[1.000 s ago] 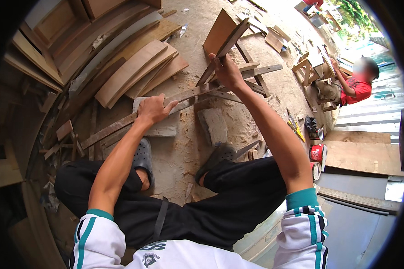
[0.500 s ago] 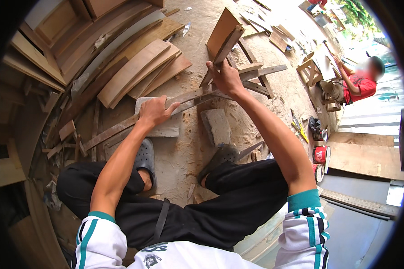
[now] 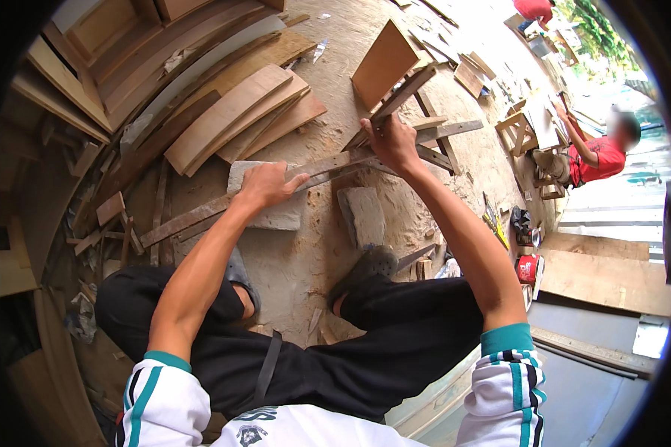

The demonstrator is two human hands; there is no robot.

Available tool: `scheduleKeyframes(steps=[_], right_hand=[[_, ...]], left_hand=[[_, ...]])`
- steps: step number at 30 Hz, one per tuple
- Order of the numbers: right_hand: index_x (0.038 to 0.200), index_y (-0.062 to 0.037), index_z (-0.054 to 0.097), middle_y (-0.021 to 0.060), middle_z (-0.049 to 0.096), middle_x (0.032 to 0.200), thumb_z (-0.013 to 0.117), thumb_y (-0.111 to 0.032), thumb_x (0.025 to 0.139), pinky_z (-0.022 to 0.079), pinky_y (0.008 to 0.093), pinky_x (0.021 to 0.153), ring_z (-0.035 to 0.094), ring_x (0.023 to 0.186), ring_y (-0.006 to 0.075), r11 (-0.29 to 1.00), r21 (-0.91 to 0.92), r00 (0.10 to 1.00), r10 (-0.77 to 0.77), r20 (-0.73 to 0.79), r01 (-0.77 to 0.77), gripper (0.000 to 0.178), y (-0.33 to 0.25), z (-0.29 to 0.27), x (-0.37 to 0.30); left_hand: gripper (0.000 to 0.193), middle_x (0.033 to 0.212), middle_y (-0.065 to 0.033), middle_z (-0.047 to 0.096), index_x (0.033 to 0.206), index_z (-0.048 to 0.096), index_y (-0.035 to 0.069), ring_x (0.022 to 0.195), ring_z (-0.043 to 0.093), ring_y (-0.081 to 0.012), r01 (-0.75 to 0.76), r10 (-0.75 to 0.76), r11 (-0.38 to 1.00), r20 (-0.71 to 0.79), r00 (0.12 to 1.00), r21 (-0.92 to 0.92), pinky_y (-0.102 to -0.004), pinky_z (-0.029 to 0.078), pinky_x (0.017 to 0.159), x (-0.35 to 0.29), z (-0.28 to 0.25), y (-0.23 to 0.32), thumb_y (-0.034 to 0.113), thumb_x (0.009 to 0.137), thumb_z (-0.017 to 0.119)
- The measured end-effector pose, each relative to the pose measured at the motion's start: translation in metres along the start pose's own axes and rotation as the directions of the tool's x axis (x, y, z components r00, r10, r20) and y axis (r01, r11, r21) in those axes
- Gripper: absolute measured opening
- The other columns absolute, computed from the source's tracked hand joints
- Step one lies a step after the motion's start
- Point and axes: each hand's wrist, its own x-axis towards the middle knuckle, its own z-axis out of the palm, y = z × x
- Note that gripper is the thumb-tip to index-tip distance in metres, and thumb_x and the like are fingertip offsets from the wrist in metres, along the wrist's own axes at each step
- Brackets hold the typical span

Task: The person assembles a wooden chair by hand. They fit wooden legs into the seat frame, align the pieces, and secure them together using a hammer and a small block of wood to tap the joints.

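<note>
My left hand is closed over a long, narrow wooden strip, which slants from the lower left up to the right. Under that hand lies a pale grey concrete block. My right hand has its fingers wrapped round the near end of a short wooden bar, tilted up and away near the strip's far part. Just beyond the bar stands a flat orange-brown board. Crossed timber legs stand to the right of the hand. How bar, board and legs join is hidden.
Curved wooden pieces are stacked at the left. A rough stone slab lies between my feet. Tools with yellow parts and a red can are at the right. A person in red sits working at the far right.
The view has shifted slightly. My right hand and the bar have moved a little to the right and nearer, and the bar is turned slightly. My left hand keeps its grip on the strip.
</note>
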Motion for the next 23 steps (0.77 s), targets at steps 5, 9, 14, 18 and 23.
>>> scheduleKeyframes(steps=[5, 9, 14, 18, 23], right_hand=[[0.105, -0.0064, 0.057, 0.0079, 0.071, 0.081, 0.062, -0.038, 0.092, 0.031, 0.0412, 0.095, 0.067, 0.085, 0.0257, 0.993, 0.067, 0.995, -0.093, -0.041, 0.096, 0.035, 0.02, -0.003, -0.007], [0.099, -0.0089, 0.063, 0.0061, 0.07, 0.088, 0.066, -0.033, 0.09, 0.029, 0.0398, 0.097, 0.064, 0.092, 0.023, 0.995, 0.039, 0.995, -0.09, -0.052, 0.092, 0.026, 0.007, -0.002, -0.012], [0.099, -0.0104, 0.065, 0.0042, 0.068, 0.096, 0.069, -0.027, 0.088, 0.029, 0.038, 0.096, 0.061, 0.096, 0.0202, 0.985, 0.172, 0.999, -0.02, 0.025, 0.015, 0.02, 0.001, -0.007, -0.014], [0.1, -0.0084, 0.064, 0.0051, 0.069, 0.099, 0.072, -0.019, 0.086, 0.036, 0.038, 0.095, 0.061, 0.097, 0.0225, 0.969, 0.242, 0.997, 0.046, 0.056, -0.058, 0.02, 0.003, -0.009, -0.011], [0.103, -0.0089, 0.063, 0.0073, 0.069, 0.103, 0.073, -0.016, 0.085, 0.04, 0.0381, 0.096, 0.056, 0.111, 0.024, 0.985, 0.171, 0.996, 0.009, 0.087, -0.023, 0.022, 0.003, -0.015, -0.004]], left_hand=[[0.069, 0.088, -0.026, 0.068, 0.089, 0.068, -0.003, 0.089, 0.066, -0.0392, -0.107, 0.129, 0.989, 0.26, 0.957, -0.098, -0.0474, 0.05, 0.079, 0.026, -0.013, -0.002, 0.064, 0.088, 0.05], [0.06, 0.069, -0.0151, 0.067, 0.09, 0.069, 0.001, 0.067, 0.066, -0.0271, 0.0, 0.15, 0.954, 0.479, 0.865, -0.299, -0.0401, 0.051, 0.065, 0.043, -0.022, -0.016, 0.058, 0.09, 0.053], [0.05, 0.065, -0.0109, 0.067, 0.107, 0.067, 0.004, 0.055, 0.064, -0.0186, 0.099, 0.212, 0.863, 0.532, 0.819, -0.495, -0.035, 0.049, 0.055, 0.048, -0.021, -0.027, 0.05, 0.092, 0.056], [0.049, 0.061, -0.014, 0.063, 0.11, 0.064, 0.005, 0.055, 0.063, -0.0271, -0.033, 0.291, 0.864, 0.446, 0.846, -0.502, -0.0393, 0.049, 0.057, 0.055, 0.005, -0.044, 0.049, 0.09, 0.058], [0.053, 0.067, -0.0211, 0.063, 0.107, 0.063, 0.006, 0.069, 0.065, -0.0375, -0.193, 0.314, 0.922, 0.358, 0.879, -0.335, -0.0481, 0.049, 0.065, 0.058, 0.027, -0.054, 0.055, 0.086, 0.059]])
